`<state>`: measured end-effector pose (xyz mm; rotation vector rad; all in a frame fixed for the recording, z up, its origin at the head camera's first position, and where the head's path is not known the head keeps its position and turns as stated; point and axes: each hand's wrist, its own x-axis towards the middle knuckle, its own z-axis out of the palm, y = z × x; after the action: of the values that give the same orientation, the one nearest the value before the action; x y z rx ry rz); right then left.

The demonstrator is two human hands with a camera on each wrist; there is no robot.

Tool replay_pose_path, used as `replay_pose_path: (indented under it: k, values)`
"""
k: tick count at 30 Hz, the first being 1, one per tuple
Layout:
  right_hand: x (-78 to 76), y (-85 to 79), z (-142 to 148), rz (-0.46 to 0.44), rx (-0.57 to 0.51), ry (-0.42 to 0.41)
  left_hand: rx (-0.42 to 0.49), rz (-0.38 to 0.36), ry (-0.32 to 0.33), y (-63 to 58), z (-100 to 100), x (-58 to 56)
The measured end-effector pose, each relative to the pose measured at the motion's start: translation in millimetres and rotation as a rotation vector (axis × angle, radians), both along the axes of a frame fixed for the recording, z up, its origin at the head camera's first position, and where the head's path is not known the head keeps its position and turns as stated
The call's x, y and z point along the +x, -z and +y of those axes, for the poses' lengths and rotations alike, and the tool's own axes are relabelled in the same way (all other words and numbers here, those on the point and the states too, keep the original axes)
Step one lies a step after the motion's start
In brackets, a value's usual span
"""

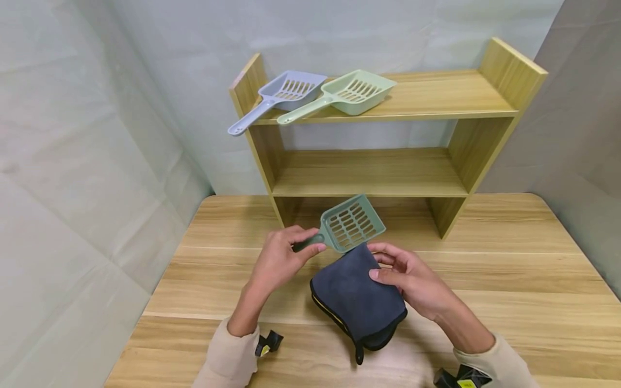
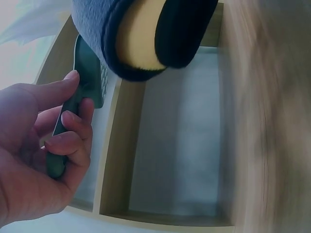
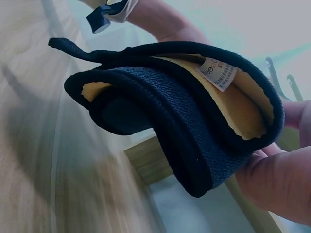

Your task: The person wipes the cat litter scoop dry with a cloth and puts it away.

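A dark green slotted litter scoop [image 1: 353,222] is held by its handle in my left hand [image 1: 280,256], above the table. The left wrist view shows the fingers curled round the scoop's handle [image 2: 63,131]. My right hand [image 1: 412,277] pinches a folded dark blue-grey cloth [image 1: 361,293] by its upper right side. Black edging and a yellow inner face show on the cloth [image 3: 189,104] in the right wrist view, along with a white label [image 3: 217,74]. In the head view the cloth's top corner meets the scoop's lower edge; whether they touch I cannot tell.
A wooden shelf unit [image 1: 368,188] stands at the back of the wooden table [image 1: 524,291]. On its top board lie a lavender litter scoop [image 1: 291,89] and a pale green one [image 1: 359,94], handles jutting over the front edge. Pale fabric walls [image 1: 97,161] surround the table.
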<state>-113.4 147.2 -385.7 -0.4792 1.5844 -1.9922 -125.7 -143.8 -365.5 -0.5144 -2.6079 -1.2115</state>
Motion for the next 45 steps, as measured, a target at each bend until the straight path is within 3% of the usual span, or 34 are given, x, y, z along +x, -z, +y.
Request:
replay_pose_path:
  k: [16, 25, 45]
  values:
    - [-2.6, -6.2, 10.5, 0.045, 0.093, -0.063, -0.063, -0.039, -0.032, -2.9, -4.5, -0.5]
    - [-5.3, -8.1, 21.6, -0.041, 0.003, -0.088, -0.097, -0.088, -0.032, -6.8, -6.4, 1.8]
    - [0.6, 3.7, 45.1, -0.042, -0.057, 0.043, -0.134, -0.108, -0.069, -17.1, -4.4, 6.9]
